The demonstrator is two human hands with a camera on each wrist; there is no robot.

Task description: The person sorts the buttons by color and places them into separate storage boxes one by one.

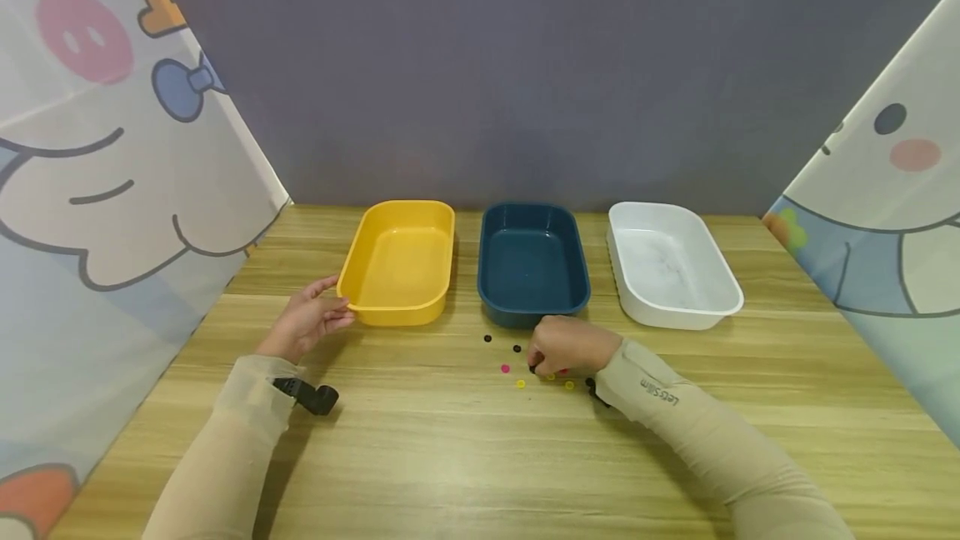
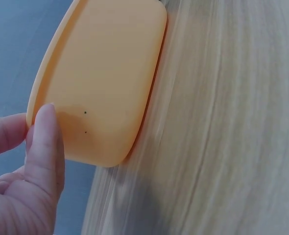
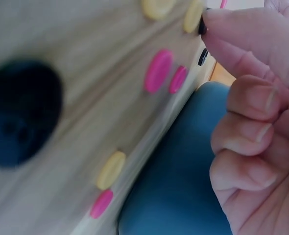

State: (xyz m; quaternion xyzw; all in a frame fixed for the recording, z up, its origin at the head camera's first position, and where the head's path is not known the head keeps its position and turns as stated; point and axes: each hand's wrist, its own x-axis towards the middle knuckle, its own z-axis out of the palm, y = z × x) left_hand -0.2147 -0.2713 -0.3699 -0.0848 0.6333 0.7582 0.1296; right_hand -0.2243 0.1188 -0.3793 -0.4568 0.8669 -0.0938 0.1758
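My left hand (image 1: 306,325) holds the near left corner of a yellow plastic tray (image 1: 393,317), thumb against the outer wall and a finger at the rim. Low over the table, my right hand (image 1: 572,343) pinches a black button (image 3: 203,25) between thumb and index finger, its other fingers curled in. Loose buttons lie around it on the wood: a pink button (image 1: 506,368), a yellow button (image 1: 521,384) and several more. Close to the right wrist camera is a large-looking black button (image 3: 24,112). The right hand covers part of this group in the head view.
A dark blue tray (image 1: 534,317) stands just beyond the right hand, and a white tray (image 1: 678,317) to its right. All three trays line the back of the wooden table (image 1: 420,457), before a grey panel (image 1: 525,73). Printed cloths hang at both sides.
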